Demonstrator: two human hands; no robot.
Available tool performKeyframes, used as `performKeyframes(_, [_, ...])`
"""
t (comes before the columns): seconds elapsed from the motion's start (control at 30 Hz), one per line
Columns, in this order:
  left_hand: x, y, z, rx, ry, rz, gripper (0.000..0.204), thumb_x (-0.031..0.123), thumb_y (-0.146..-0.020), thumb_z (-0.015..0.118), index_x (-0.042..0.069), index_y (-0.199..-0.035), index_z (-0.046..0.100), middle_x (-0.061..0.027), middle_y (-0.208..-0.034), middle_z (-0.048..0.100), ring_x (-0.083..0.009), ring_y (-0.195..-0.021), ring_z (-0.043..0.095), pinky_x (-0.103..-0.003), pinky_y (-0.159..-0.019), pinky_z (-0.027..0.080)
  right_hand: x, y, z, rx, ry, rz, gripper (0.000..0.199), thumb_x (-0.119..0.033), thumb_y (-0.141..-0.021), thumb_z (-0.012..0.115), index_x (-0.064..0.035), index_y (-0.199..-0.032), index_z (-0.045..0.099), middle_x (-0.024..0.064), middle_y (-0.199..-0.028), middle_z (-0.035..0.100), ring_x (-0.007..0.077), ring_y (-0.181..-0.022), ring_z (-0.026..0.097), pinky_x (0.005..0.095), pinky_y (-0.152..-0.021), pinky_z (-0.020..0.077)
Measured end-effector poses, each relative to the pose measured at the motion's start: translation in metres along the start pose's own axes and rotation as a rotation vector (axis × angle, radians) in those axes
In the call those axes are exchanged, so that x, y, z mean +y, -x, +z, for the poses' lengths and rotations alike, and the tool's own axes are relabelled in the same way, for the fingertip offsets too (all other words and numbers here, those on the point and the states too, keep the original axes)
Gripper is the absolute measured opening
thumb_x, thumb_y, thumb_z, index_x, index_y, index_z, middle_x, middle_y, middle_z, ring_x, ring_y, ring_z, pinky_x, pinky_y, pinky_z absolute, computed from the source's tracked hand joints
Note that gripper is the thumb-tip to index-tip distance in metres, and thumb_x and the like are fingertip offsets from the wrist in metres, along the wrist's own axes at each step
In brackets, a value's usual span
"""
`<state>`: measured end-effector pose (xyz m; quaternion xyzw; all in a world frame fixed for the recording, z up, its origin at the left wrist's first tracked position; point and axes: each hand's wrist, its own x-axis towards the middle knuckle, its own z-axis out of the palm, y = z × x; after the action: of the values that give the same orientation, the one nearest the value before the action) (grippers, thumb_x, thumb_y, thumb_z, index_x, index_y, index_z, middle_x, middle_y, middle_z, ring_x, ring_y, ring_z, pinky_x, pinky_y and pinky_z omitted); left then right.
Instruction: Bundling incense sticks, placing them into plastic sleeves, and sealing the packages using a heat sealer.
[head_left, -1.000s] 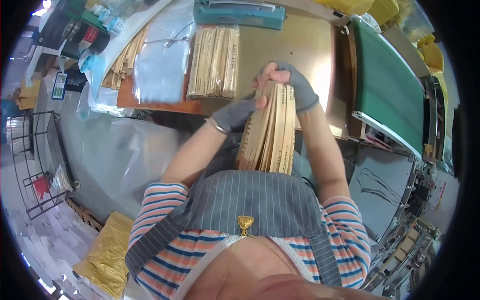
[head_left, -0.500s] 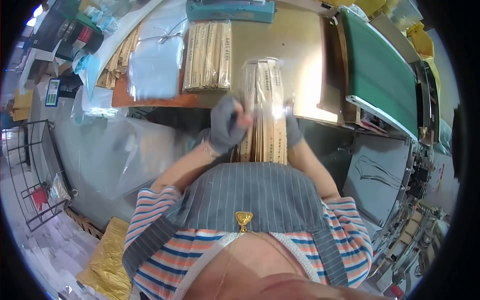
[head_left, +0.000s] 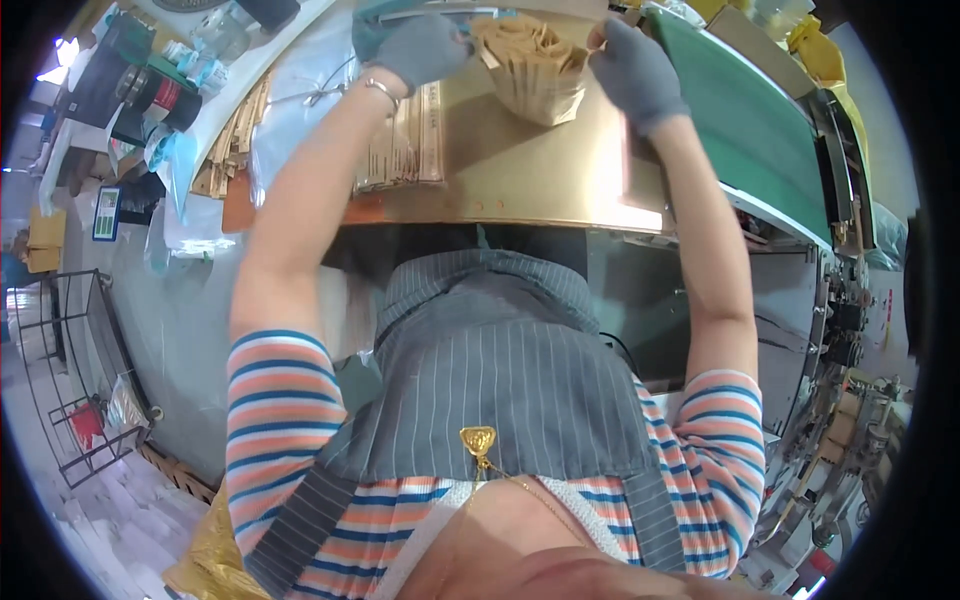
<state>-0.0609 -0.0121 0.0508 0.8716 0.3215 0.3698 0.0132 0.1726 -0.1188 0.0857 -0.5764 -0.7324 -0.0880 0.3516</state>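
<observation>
Workbench, gold-toned top (head_left: 490,185): bundle of brown paper pieces (head_left: 535,85) is standing on it, between two grey-gloved hands. Left hand (head_left: 428,52), fingers bent, is hovering just beside the bundle; right hand (head_left: 640,75) likewise, opposite side. Whether either is gripping, cannot tell. Brown-paper packet (head_left: 415,140) is lying nearby, left; green board (head_left: 735,125), right.

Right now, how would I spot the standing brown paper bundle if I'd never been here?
Find the shiny gold table, then look toward its far side. Between the left hand and the right hand is the brown paper bundle. Unlike the flat stack beside the left forearm, it stands up, with wavy folded edges on top.
</observation>
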Motion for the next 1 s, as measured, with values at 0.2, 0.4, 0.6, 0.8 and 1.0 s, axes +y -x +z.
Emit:
performKeyframes(0.2, [0.023,-0.041,-0.028,-0.101,0.226,-0.294,0.021,0.020,-0.080,0.055,0.002,-0.077,0.065,-0.0073,-0.063,0.065,-0.0150,-0.058,0.064,-0.030,-0.055,0.048,0.030,-0.023,-0.004,-0.108,-0.321,0.292,0.013,-0.011,-0.080,0.052,-0.0035,-0.088,0.060,0.0017,-0.064,0.054,0.0099,-0.061,0.054,0.0271,-0.053,0.0433])
performKeyframes(0.4, [0.031,-0.046,-0.024,-0.388,0.362,-0.269,0.026,0.017,-0.081,0.051,-0.002,-0.091,0.065,-0.0046,-0.062,0.062,-0.0071,-0.056,0.060,-0.023,-0.052,0.047,0.058,-0.025,-0.023,-0.305,-0.494,0.502,0.017,-0.013,-0.080,0.052,-0.0019,-0.090,0.059,0.0061,-0.067,0.060,0.0127,-0.061,0.058,0.0270,-0.056,0.0468])
performKeyframes(0.6, [0.043,-0.040,-0.047,-0.276,0.679,-0.352,0.030,0.019,-0.085,0.057,-0.007,-0.097,0.064,-0.0067,-0.065,0.064,-0.0103,-0.055,0.063,-0.024,-0.051,0.049,0.038,-0.039,-0.063,-0.150,-0.321,0.046,0.028,-0.023,-0.084,0.061,-0.0021,-0.101,0.053,0.0078,-0.082,0.061,0.0206,-0.073,0.060,0.0303,-0.065,0.0482])
performKeyframes(0.8, [0.077,-0.041,-0.085,-0.094,0.749,-0.381,0.032,0.013,-0.082,0.065,-0.002,-0.111,0.061,-0.0054,-0.079,0.065,-0.0095,-0.071,0.062,-0.022,-0.063,0.050,-0.008,-0.037,-0.006,-0.220,-0.018,-0.181,0.023,-0.027,-0.086,0.063,-0.0065,-0.093,0.056,0.0105,-0.068,0.059,0.0284,-0.065,0.060,0.0369,-0.059,0.0472])
performKeyframes(1.0, [-0.006,0.020,-0.002,-0.256,0.905,-0.611,0.057,0.031,-0.066,0.079,-0.002,-0.109,0.062,-0.0103,-0.097,0.066,-0.0165,-0.089,0.061,-0.029,-0.082,0.046,0.009,-0.077,0.090,-0.275,0.150,-0.129,0.018,-0.024,-0.088,0.053,-0.0068,-0.083,0.053,0.0135,-0.069,0.061,0.0349,-0.063,0.058,0.0417,-0.057,0.0461])
